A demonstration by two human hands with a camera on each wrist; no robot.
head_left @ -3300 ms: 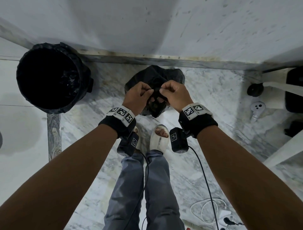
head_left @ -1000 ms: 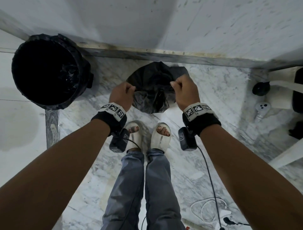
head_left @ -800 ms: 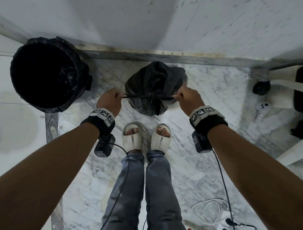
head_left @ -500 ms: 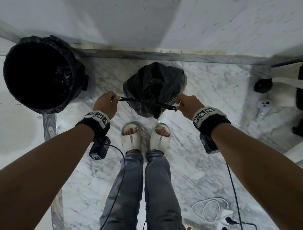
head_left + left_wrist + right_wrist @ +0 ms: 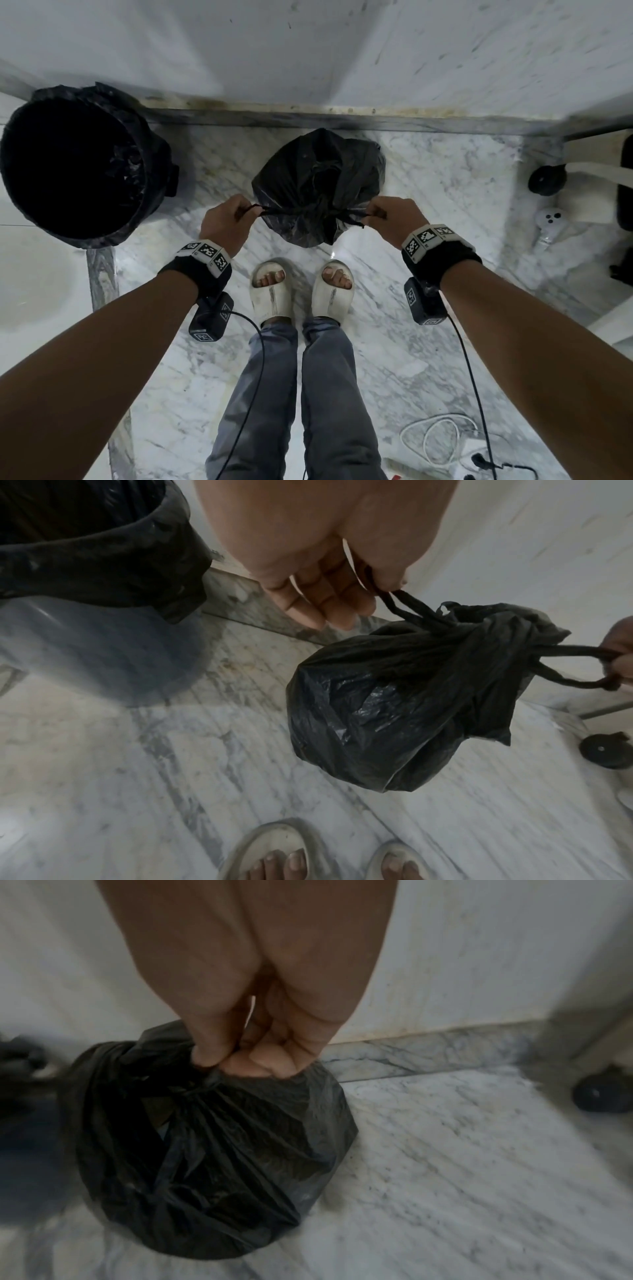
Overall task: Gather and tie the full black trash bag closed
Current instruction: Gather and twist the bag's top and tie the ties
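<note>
With the left hand [image 5: 224,222] and right hand [image 5: 394,219] spread apart, each pinching a drawstring loop [image 5: 404,607], pull evenly outward until the knot [image 5: 317,209] bites, keeping the black trash bag [image 5: 318,185] hanging beyond the sandalled feet [image 5: 301,291].

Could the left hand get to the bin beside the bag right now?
Probably not freely: the left hand is busy pinching a tie of the bag, pulled taut against the right hand. The bin stands close with nothing between, so once it lets go, likely yes.
</note>
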